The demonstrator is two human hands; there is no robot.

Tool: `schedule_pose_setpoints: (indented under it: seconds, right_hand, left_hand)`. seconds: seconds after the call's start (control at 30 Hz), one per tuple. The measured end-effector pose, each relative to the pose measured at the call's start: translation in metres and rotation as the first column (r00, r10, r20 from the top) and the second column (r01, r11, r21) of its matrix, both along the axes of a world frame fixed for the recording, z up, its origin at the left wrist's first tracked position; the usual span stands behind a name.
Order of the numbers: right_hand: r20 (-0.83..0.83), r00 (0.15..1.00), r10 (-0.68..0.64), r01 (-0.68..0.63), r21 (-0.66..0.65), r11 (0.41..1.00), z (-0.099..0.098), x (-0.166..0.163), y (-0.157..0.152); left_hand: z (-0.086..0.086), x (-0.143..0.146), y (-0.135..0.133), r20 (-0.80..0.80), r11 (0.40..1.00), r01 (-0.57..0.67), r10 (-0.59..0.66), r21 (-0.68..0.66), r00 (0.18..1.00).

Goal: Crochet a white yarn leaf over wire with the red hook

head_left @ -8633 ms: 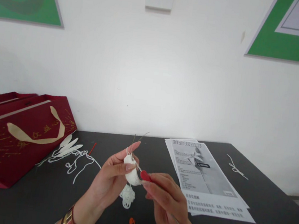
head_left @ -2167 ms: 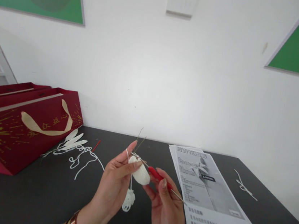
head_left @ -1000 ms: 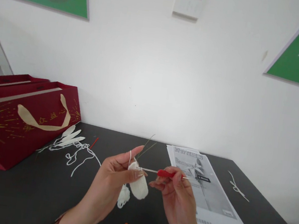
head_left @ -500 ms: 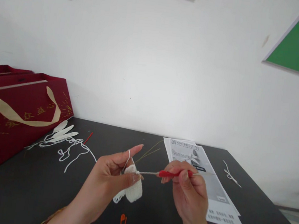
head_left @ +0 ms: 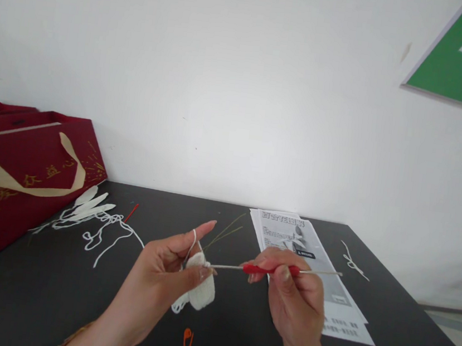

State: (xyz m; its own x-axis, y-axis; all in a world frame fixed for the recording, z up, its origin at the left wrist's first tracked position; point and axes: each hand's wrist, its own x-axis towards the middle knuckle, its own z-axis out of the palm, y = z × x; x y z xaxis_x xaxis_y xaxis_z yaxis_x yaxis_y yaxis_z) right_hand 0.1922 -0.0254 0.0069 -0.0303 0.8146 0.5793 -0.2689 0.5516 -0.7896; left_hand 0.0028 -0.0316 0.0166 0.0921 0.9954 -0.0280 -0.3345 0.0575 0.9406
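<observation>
My left hand (head_left: 172, 269) pinches a small white crochet piece (head_left: 203, 293) between thumb and fingers, above the dark table. A strand of white yarn loops over its raised index finger. In my right hand (head_left: 290, 290) is a crochet hook (head_left: 272, 270) with a red grip, held level. The hook's metal shaft reaches left to the upper edge of the crochet piece; its tip is hidden there by yarn and fingers. Below the piece, an orange stitch marker (head_left: 187, 339) lies on the table.
A dark red gift bag (head_left: 24, 170) stands at the left. Beside it lie white crocheted leaf shapes (head_left: 90, 206) with loose yarn, and a red needle (head_left: 131, 213). Thin green stems (head_left: 226, 231) lie behind my hands. Printed sheets (head_left: 347, 327) and a knotted white yarn scrap (head_left: 352, 262) are at the right.
The view has shifted slightly, so most things sit a little further left. Both hands keep their holds, and more of the hook's right end shows behind my right hand.
</observation>
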Motion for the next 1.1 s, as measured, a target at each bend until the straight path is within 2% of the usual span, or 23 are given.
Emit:
schedule_pose_setpoints:
  seconds: [0.17,0.3,0.43,0.53,0.63,0.73,0.8,0.9,1.0,1.1]
  right_hand:
    - [0.151,0.985,-0.08,0.067,0.09,0.994,-0.004,0.0,-0.008]
    - [0.372,0.898,-0.237,0.145,0.259,0.955,-0.001,0.001,-0.017]
    - [0.518,0.752,-0.407,0.176,0.438,0.882,0.003,-0.003,-0.025]
    - [0.55,0.686,-0.477,0.101,0.577,0.81,0.002,-0.01,-0.026]
    - [0.544,0.614,-0.573,0.031,0.708,0.706,-0.001,-0.016,-0.026]
    - [0.53,0.548,-0.647,-0.001,0.773,0.634,-0.002,-0.019,-0.027]
    - [0.531,0.528,-0.663,0.0,0.781,0.625,-0.002,-0.019,-0.028]
    - [0.542,0.524,-0.657,0.005,0.769,0.639,-0.005,-0.014,-0.024]
    - [0.534,0.543,-0.648,-0.052,0.791,0.609,-0.011,-0.008,-0.015]
    - [0.561,0.518,-0.645,-0.116,0.793,0.598,-0.012,-0.006,-0.009]
  left_hand:
    - [-0.001,0.001,0.002,-0.09,0.996,-0.066,0.072,0.067,0.993]
    - [-0.001,0.005,0.005,-0.212,0.964,-0.168,0.211,0.206,0.954]
    - [-0.005,0.008,0.007,-0.274,0.913,-0.241,0.337,0.329,0.901]
    - [-0.008,0.009,0.008,-0.289,0.877,-0.287,0.41,0.386,0.865]
    - [-0.007,0.012,0.007,-0.291,0.848,-0.317,0.46,0.426,0.839]
    - [-0.004,0.016,0.002,-0.276,0.824,-0.357,0.502,0.44,0.819]
    - [-0.004,0.018,-0.001,-0.244,0.808,-0.395,0.53,0.437,0.812]
    - [-0.007,0.017,0.001,-0.192,0.831,-0.397,0.495,0.39,0.848]
    - [-0.009,0.01,0.01,-0.229,0.888,-0.267,0.368,0.375,0.901]
    - [-0.007,0.003,0.019,-0.307,0.878,-0.171,0.33,0.446,0.893]
